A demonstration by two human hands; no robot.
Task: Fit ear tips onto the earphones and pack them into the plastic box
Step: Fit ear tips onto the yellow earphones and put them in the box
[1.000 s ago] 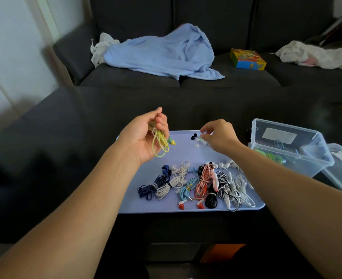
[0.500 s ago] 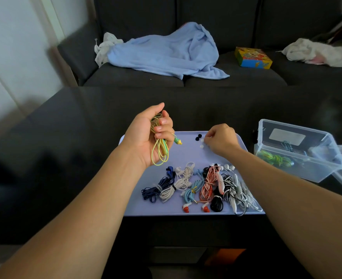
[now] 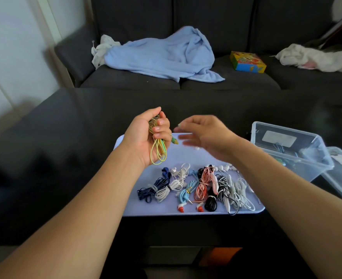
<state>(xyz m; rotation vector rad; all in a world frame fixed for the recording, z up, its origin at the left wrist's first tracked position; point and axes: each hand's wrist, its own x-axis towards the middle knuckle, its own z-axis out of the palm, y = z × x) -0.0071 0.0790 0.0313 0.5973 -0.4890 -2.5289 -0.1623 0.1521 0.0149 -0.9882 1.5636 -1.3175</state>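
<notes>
Earphones point(image 3: 157, 147), yellow-green, sit bunched in the curled left hand point(image 3: 144, 137) above the tray point(image 3: 130, 206), bud poking out; blurred right hand point(image 3: 204, 135), fingers loosely spread w/ maybe a tip pinched (can't tell), should square up, push straight on.

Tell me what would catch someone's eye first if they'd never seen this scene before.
Probably the two bare arms meeting mid-frame: the left hand grips a coiled yellow-green earphone cable, while the blurred right hand is raised beside it. Below them, a lilac tray holds a row of bundled earphones in navy, white, blue, pink and black. A clear plastic box stands open at the right, and a light blue blanket sprawls on the dark sofa behind.
</notes>
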